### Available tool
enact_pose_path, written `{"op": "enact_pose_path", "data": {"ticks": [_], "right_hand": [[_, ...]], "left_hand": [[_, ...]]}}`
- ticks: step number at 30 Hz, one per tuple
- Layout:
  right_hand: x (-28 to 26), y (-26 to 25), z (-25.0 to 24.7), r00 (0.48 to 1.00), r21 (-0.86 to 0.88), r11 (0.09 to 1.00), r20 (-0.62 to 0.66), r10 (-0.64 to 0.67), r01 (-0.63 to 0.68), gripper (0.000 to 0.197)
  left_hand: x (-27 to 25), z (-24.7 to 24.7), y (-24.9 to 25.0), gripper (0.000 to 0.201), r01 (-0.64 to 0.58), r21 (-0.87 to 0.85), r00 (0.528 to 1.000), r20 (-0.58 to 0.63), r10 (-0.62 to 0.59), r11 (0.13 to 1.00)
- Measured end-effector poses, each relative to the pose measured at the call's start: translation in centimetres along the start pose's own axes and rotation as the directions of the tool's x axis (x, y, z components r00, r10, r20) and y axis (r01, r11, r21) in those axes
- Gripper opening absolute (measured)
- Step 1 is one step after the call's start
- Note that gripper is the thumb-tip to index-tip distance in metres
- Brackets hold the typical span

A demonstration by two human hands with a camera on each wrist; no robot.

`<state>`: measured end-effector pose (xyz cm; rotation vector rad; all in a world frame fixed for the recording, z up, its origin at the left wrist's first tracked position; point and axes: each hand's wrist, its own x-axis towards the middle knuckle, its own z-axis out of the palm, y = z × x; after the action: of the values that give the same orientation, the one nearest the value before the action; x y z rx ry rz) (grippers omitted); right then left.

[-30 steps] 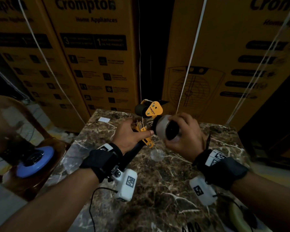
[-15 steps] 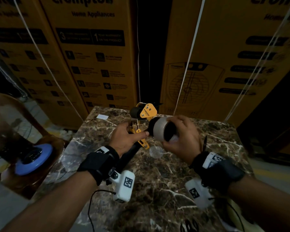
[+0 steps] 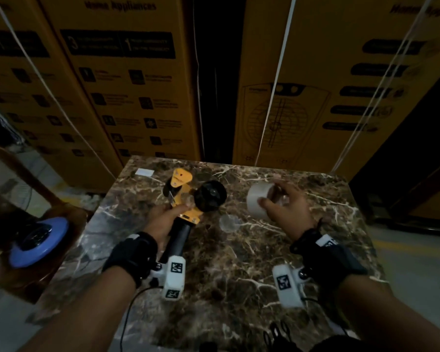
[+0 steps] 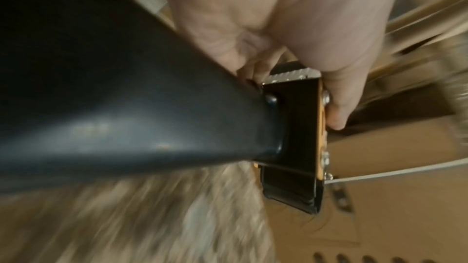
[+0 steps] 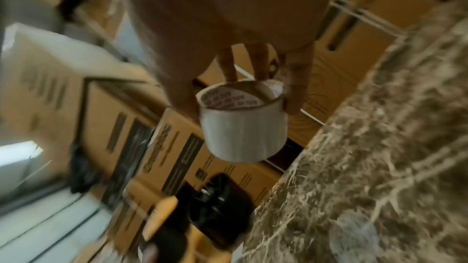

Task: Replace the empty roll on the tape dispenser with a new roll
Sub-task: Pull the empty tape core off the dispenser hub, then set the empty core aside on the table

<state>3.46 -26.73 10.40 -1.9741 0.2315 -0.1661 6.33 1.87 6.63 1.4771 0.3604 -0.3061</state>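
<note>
My left hand [image 3: 163, 219] grips the yellow tape dispenser [image 3: 182, 196] where its black handle [image 4: 121, 95] meets the frame, thumb on the yellow side plate [image 4: 321, 127]. The dispenser's black hub [image 3: 210, 196] is bare. My right hand [image 3: 282, 201] holds a pale roll core [image 3: 257, 200] off to the right of the hub, thumb and fingers pinching its rim. In the right wrist view the core [image 5: 243, 127] is a thin cardboard ring with red print inside, and the dispenser [image 5: 202, 213] lies below it.
The marble table [image 3: 239, 275] carries a clear round tape roll [image 3: 230, 222] lying flat between my hands and a small white slip [image 3: 144, 172] at its far left. Tall cardboard boxes [image 3: 127, 85] stand behind. A chair with a blue disc [image 3: 36, 242] stands left.
The right hand has pulled the pale core off the hub and moved it to the right. The left hand has lowered the dispenser toward the table, leaving the hub bare.
</note>
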Motion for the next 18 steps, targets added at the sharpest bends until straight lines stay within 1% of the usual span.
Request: {"op": "enact_pose_path", "data": {"ticks": [1,3,4,6,7,8,10,11,13,16,18], "right_hand": [[0.3,0.6,0.3,0.998,0.020,0.999,-0.025,0.050,-0.050,0.081],[1.1,2.0,0.2,0.989,-0.008,0.993,-0.087,0.117,-0.118,0.088],[1.6,2.7,-0.1,0.983,-0.027,0.987,-0.102,0.152,-0.156,0.090],[3.1,3.8,-1.2,0.967,-0.046,0.968,-0.084,0.241,-0.245,0.087],[4.1,4.2,-2.0,0.958,-0.085,0.955,-0.075,0.278,-0.284,0.085],[5.2,4.7,-2.9,0.952,-0.160,0.939,-0.079,0.296,-0.305,0.083],[7.3,5.5,-5.1,0.943,-0.392,0.859,-0.074,0.325,-0.328,0.085],[8.3,6.1,-6.2,0.936,-0.475,0.814,-0.064,0.346,-0.334,0.087],[9.4,7.1,-8.5,0.923,-0.557,0.756,-0.054,0.380,-0.343,0.088],[9.7,8.9,-10.5,0.913,-0.691,0.642,-0.063,0.404,-0.332,0.080],[9.3,10.1,-11.0,0.900,-0.753,0.575,-0.051,0.433,-0.320,0.076]], "left_hand": [[0.3,0.6,-1.4,0.030,0.054,-0.017,0.999,0.002,-0.054,0.998],[0.9,1.6,-4.0,0.049,0.156,-0.042,0.988,0.024,-0.155,0.987],[1.0,2.2,-5.0,0.052,0.191,-0.057,0.981,0.039,-0.189,0.980],[1.0,3.5,-6.3,0.039,0.240,-0.089,0.970,0.068,-0.235,0.967],[0.9,4.2,-6.7,0.032,0.260,-0.096,0.964,0.077,-0.253,0.961],[0.8,4.9,-7.0,0.027,0.273,-0.097,0.961,0.085,-0.265,0.957],[0.9,5.9,-7.6,0.022,0.279,-0.093,0.958,0.092,-0.271,0.956],[1.1,6.2,-8.0,0.020,0.283,-0.083,0.957,0.091,-0.275,0.956],[1.4,6.8,-8.6,0.022,0.301,-0.064,0.951,0.097,-0.294,0.952],[1.9,8.1,-9.9,0.038,0.323,-0.056,0.943,0.104,-0.316,0.945],[1.7,9.1,-10.1,0.037,0.342,-0.049,0.934,0.125,-0.334,0.938]]}}
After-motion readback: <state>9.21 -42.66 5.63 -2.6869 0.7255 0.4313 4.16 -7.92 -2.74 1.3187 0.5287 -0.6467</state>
